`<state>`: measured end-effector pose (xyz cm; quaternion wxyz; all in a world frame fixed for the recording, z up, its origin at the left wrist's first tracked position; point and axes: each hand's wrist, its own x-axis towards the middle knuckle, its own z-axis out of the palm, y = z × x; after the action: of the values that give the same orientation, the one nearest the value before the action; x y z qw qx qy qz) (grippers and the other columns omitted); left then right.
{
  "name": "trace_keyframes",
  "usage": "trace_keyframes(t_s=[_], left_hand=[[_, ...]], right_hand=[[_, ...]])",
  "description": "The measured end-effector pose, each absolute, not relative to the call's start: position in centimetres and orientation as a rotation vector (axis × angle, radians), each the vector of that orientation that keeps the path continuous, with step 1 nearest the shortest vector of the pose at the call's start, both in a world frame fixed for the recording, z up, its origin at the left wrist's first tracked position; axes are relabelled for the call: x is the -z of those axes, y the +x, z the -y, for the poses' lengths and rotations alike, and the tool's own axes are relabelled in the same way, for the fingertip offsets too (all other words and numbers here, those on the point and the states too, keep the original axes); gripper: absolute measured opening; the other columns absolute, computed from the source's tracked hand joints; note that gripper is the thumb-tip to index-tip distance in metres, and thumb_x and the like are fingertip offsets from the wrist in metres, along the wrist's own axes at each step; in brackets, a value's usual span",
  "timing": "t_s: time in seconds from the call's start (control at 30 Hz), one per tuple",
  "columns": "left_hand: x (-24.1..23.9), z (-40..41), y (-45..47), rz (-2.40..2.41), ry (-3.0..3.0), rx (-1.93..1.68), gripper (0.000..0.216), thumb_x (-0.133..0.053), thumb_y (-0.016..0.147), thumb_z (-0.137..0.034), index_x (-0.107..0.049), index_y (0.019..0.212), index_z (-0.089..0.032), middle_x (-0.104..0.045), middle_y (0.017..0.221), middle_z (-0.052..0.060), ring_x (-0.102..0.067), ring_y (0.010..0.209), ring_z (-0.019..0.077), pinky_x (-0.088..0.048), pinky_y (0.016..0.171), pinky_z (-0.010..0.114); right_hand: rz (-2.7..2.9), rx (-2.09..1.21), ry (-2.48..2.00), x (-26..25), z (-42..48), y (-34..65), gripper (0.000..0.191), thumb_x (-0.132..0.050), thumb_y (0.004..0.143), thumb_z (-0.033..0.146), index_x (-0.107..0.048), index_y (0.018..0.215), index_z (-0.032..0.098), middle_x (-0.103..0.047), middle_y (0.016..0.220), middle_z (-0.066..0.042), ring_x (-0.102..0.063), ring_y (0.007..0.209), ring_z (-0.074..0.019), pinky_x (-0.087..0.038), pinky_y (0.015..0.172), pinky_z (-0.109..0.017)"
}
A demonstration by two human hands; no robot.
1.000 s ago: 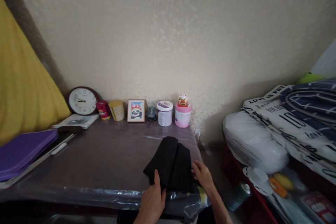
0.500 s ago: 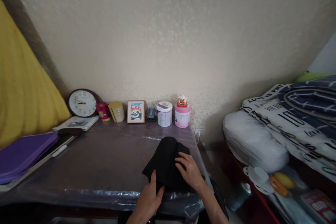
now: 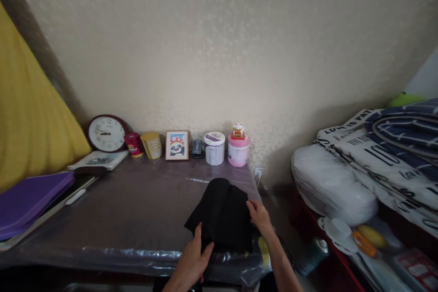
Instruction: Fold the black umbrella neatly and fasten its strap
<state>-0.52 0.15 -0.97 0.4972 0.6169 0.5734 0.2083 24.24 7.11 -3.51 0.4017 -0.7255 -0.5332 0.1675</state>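
A piece of black cloth (image 3: pixel 222 214), with a crease running down its middle, lies near the front right corner of the plastic-covered table (image 3: pixel 137 205). At its front left edge rests my left hand (image 3: pixel 193 258), index finger stretched out and thumb spread apart from it; the other fingers are mostly hidden. On the far side of the crease, my right hand (image 3: pixel 260 216) pinches the cloth's right edge between thumb and curled fingers. A yellow patch (image 3: pixel 264 253) shows at the table corner below my right wrist.
Along the wall stand a clock (image 3: pixel 106 133), a red can (image 3: pixel 133 144), a yellow-lidded container (image 3: pixel 151 145), a panda picture (image 3: pixel 177 145) and two tubs, one white-lidded (image 3: pixel 214 148), one pink (image 3: pixel 238 150). Purple folders (image 3: pixel 34 200) lie left. Right, bedding (image 3: pixel 386 155) lies above a spray can (image 3: pixel 313 255).
My right hand has moved right, from lying over the cloth to gripping its right edge. The cloth's right part is now spread out flatter. My left hand has stayed nearly in place.
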Motion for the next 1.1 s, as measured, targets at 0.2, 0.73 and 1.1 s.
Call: trace_keyframes(t_s=[0.2, 0.73, 1.1], left_hand=[[1.0, -0.1, -0.5, -1.431, 1.505, -0.474, 0.061, -0.031, 0.086, -0.038, 0.0, 0.135, -0.022, -0.056, 0.113, 0.012, -0.049, 0.033, 0.004, -0.039, 0.034, 0.018], [0.6, 0.0, -0.2, -1.464, 1.552, -0.45, 0.06, -0.028, 0.086, -0.036, 0.001, 0.136, -0.019, -0.059, 0.107, 0.013, -0.05, 0.035, 0.0062, -0.037, 0.034, 0.019], [1.2, 0.0, 0.4, -1.69, 1.822, -0.294, 0.062, -0.031, 0.086, -0.033, -0.004, 0.137, -0.01, -0.065, 0.097, 0.011, -0.062, 0.086, 0.0186, -0.041, 0.074, 0.026]], right_hand=[[1.267, -0.493, -1.724, 3.2, -6.8, 23.3, 0.034, -0.047, 0.071, 0.049, -0.062, 0.072, 0.018, -0.063, 0.063, -0.003, -0.061, 0.063, -0.0197, -0.046, 0.058, -0.029], [1.255, -0.422, -1.63, 3.1, -6.9, 22.7, 0.04, -0.044, 0.067, 0.055, -0.055, 0.054, 0.019, -0.055, 0.052, -0.001, -0.052, 0.053, -0.0167, -0.04, 0.052, -0.027], [1.212, -0.672, -1.543, -0.4, -6.6, 22.1, 0.034, -0.051, 0.069, 0.048, -0.058, 0.063, 0.015, -0.055, 0.059, 0.0, -0.05, 0.058, -0.0143, -0.038, 0.052, -0.024]])
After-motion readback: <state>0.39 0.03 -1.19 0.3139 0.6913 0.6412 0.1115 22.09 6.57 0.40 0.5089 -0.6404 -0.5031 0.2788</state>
